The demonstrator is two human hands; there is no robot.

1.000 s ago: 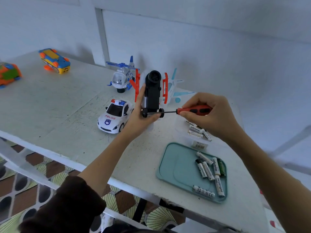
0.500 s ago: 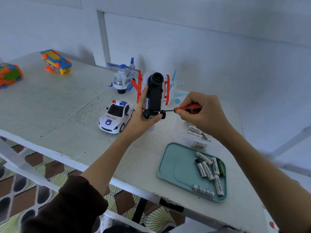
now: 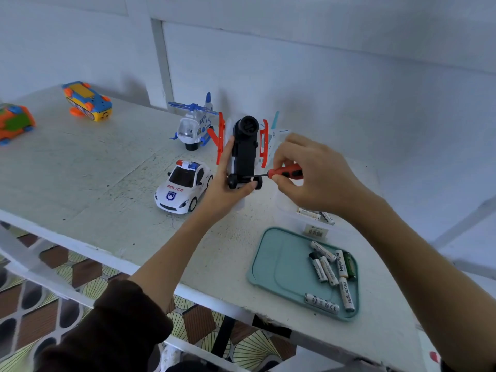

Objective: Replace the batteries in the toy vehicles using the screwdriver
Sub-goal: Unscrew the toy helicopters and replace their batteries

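My left hand grips a toy aircraft held upright above the table, its black underside with small wheels facing me and red skids on both sides. My right hand pinches a red-handled screwdriver whose thin shaft points left into the toy's underside near the wheels. Several AA batteries lie in a teal tray at the front right. More batteries lie in a clear box behind the tray.
A white police car stands left of my left hand. Behind it stands a blue and white helicopter. A yellow and blue vehicle and an orange and green one sit far left. The table edge runs along the front.
My right hand has shifted left along the screwdriver handle, closer to the toy, with its fingers now spread above the handle. The toy and my left hand stay almost still.
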